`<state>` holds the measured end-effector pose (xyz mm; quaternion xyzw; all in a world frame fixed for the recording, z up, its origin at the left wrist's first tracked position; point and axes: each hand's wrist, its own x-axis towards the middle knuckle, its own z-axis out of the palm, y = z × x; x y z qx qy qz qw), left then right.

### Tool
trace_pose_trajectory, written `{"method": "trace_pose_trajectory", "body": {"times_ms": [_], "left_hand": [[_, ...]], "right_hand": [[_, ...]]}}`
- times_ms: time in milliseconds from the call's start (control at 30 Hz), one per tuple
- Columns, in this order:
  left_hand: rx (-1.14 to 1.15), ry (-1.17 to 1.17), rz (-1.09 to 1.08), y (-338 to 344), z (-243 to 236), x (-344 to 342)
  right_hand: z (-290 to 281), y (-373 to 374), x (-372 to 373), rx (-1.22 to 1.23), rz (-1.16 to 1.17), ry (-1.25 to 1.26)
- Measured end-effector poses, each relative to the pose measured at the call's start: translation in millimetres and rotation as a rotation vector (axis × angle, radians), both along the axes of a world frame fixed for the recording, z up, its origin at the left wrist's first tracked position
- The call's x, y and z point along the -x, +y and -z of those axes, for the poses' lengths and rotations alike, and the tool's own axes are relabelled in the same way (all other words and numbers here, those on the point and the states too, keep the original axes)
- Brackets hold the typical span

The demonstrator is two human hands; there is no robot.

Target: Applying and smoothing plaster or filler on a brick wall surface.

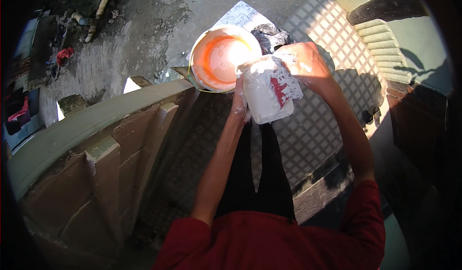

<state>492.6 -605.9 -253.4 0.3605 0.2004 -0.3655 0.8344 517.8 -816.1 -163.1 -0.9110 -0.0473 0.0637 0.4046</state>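
Observation:
My left hand point(239, 102) grips the side of a white, boxy plastic container point(263, 101) smeared with white paste, held up in front of my legs. My right hand point(308, 65) is closed at the container's upper right, on a flat red piece point(279, 91) caked with white paste. This piece lies against the container, and its exact kind is not clear. Just beyond the container, to the left, stands a round bucket point(206, 60) with an orange inside and a pale coating. Strong sunlight washes out part of its inside.
Black crumpled plastic point(269, 36) and a pale flat sheet point(243, 14) lie beside the bucket. A curved balustrade wall point(96, 106) runs along my left. Patterned tiles point(332, 29) cover the floor to the right, near a pale green wall point(418, 39).

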Motion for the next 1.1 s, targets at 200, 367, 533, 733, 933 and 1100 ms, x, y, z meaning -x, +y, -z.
{"method": "trace_pose_trajectory", "body": {"times_ms": [200,367,533,733,933,1100], "left_hand": [[0.043,0.001,0.028,-28.1,-25.8,-13.3],[0.060,-0.053,0.045,-27.0,-39.0,-19.8],[0.108,-0.057,0.057,-29.9,-40.4,-18.9],[0.123,-0.056,0.047,-27.4,-45.6,-14.8],[0.168,-0.069,0.025,-26.5,-66.1,-6.2],[0.154,-0.070,-0.008,-27.3,-89.5,-0.6]], "right_hand": [[-10.1,19.3,44.4,-0.014,-0.123,-0.231],[-26.6,29.2,48.3,-0.024,-0.141,0.004],[-13.1,33.9,61.7,-0.047,-0.100,-0.107],[-37.7,35.1,67.0,0.027,-0.162,-0.046],[-57.8,31.1,75.0,-0.104,-0.034,-0.183],[-74.9,41.9,83.9,0.221,0.054,-0.051]]}}
